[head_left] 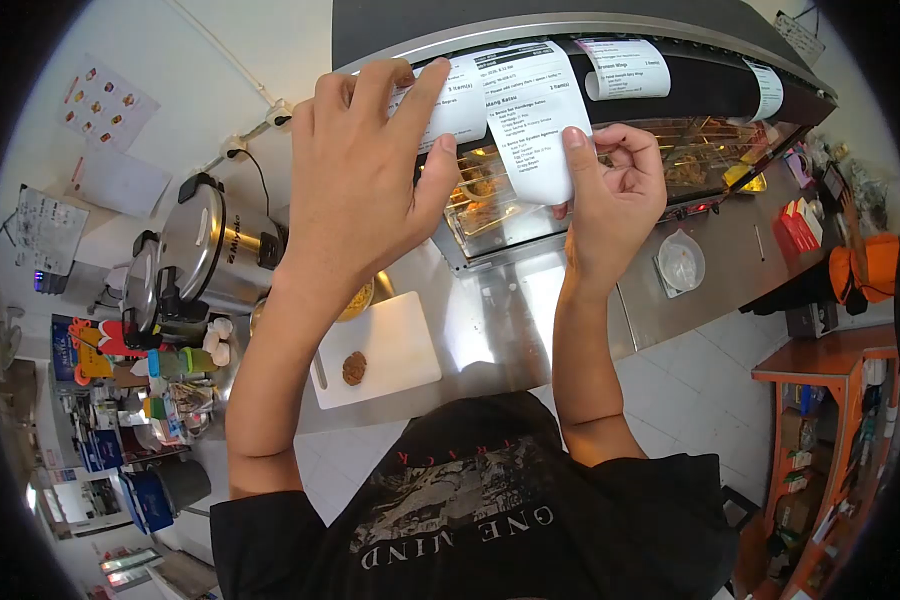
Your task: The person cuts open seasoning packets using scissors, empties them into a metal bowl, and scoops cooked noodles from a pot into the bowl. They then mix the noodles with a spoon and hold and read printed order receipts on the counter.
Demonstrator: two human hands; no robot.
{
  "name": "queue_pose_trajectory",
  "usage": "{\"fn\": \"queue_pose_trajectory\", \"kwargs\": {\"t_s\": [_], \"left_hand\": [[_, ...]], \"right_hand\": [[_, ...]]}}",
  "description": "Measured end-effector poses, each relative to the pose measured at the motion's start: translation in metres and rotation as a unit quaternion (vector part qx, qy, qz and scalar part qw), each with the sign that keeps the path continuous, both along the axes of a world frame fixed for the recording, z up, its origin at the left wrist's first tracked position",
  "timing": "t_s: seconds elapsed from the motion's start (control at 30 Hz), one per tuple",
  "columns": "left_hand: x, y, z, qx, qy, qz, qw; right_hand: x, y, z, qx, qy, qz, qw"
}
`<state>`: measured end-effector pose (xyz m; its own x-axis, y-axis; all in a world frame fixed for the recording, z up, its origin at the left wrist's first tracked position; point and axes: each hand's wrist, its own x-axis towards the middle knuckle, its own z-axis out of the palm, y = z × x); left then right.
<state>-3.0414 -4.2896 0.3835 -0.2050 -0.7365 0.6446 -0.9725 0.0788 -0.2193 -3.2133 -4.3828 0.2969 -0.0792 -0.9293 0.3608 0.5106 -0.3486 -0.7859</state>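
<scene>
My right hand [615, 190] pinches the right edge of a long white order slip [530, 130] between thumb and fingers. The slip hangs from the dark rail along the top of a glass display case, its lower end curling. My left hand [365, 160] is raised at the left end of the rail, fingers bent and thumb apart. It lies in front of a second order slip [465, 115], its index fingertip near that slip's top edge; whether it touches the paper is hard to see. Two more slips [625, 68] [767, 92] hang farther right.
Below is a steel counter [500, 310] with a white cutting board [400, 350] bearing a brown patty [354, 368]. Food sits inside the lit display case [510, 215]. Large steel cookers [220, 240] stand left; a clear plastic bowl [681, 262] is right. Another person's orange garment [875, 265] shows far right.
</scene>
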Motion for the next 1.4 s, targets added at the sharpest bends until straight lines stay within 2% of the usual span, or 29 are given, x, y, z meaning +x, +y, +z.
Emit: {"fn": "queue_pose_trajectory", "kwargs": {"t_s": [1.4], "left_hand": [[-0.008,0.006,0.006,0.035,0.023,0.028,0.999]], "right_hand": [[-0.007,0.007,-0.023,0.006,-0.012,0.06,0.998]]}}
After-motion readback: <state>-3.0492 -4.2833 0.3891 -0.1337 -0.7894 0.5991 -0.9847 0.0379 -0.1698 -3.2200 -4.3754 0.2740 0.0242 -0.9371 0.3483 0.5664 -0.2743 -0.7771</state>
